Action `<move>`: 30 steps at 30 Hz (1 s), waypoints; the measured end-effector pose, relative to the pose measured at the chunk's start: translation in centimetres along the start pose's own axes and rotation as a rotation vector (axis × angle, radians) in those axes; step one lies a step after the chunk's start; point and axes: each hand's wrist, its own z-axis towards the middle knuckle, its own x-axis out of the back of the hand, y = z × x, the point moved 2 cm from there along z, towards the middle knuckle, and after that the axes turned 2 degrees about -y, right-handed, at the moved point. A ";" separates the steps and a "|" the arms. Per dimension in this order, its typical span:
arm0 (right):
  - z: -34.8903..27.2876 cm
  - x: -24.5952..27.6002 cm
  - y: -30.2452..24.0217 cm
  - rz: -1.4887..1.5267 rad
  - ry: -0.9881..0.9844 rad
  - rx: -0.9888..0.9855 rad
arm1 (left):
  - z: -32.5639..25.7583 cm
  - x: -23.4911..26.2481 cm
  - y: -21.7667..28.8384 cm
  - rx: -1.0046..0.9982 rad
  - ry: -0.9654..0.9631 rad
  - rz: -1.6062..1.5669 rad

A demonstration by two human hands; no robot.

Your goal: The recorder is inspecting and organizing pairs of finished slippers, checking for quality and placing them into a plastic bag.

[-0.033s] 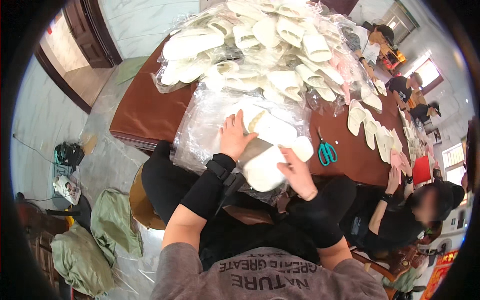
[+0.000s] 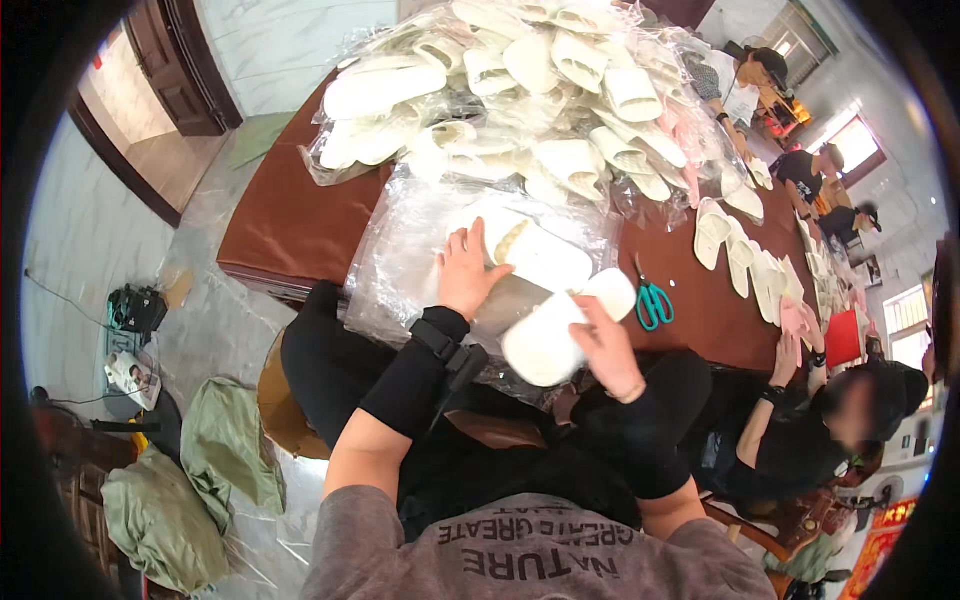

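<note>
My left hand lies with its fingers apart at the near edge of a white slipper, on a stack of clear plastic bags. My right hand grips another white slipper, which is tilted and partly over the near edge of the bags. A rounded white end, seemingly of a slipper, shows just beyond my right fingers. Between my hands there is a greyish patch I cannot make out. The right thumb and the far side of the held slipper are partly hidden.
Bagged cream slippers are heaped at the back of the brown table. Teal-handled scissors lie to the right. Beyond them, loose slippers form a row beside a co-worker's hands. Green cloth bundles lie on the floor at left.
My right hand and the slipper in it have shifted a little to the right, away from my left hand. The left hand stays almost where it was.
</note>
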 end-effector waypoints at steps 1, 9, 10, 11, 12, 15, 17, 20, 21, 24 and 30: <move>-0.3 1.7 -0.3 -0.255 0.089 -0.074 | 0.1 0.2 0.0 -0.017 0.016 -0.016; -2.2 6.9 -6.3 -0.360 -0.175 0.423 | -0.7 2.9 3.0 -0.181 -0.033 -0.013; -2.0 6.4 -6.6 -0.362 -0.279 0.453 | -0.8 3.6 3.6 -0.235 -0.044 -0.077; -1.7 5.7 -6.9 -0.394 -0.331 0.513 | -0.9 4.3 4.3 -0.275 -0.062 -0.141; -1.5 5.2 -7.2 -0.438 -0.324 0.601 | -1.1 5.0 4.9 -0.313 -0.083 -0.156; -0.7 4.5 -7.5 -0.504 -0.244 0.722 | -2.1 6.8 6.3 -0.360 -0.163 -0.218; -0.3 4.1 -7.6 -0.510 -0.210 0.771 | -2.6 7.6 6.8 -0.361 -0.188 -0.286; -0.2 3.5 -7.4 -0.517 -0.271 0.812 | -2.6 8.2 7.1 -0.386 -0.119 -0.213; -0.3 3.3 -7.2 -0.486 -0.301 0.823 | -2.5 8.4 7.0 -0.379 -0.093 -0.174; -0.6 2.9 -6.3 -0.481 -0.379 0.778 | -2.0 9.1 6.1 -0.404 -0.008 -0.001; 1.3 5.3 -4.4 -0.288 0.008 0.569 | -1.8 9.2 4.7 -0.450 0.039 0.126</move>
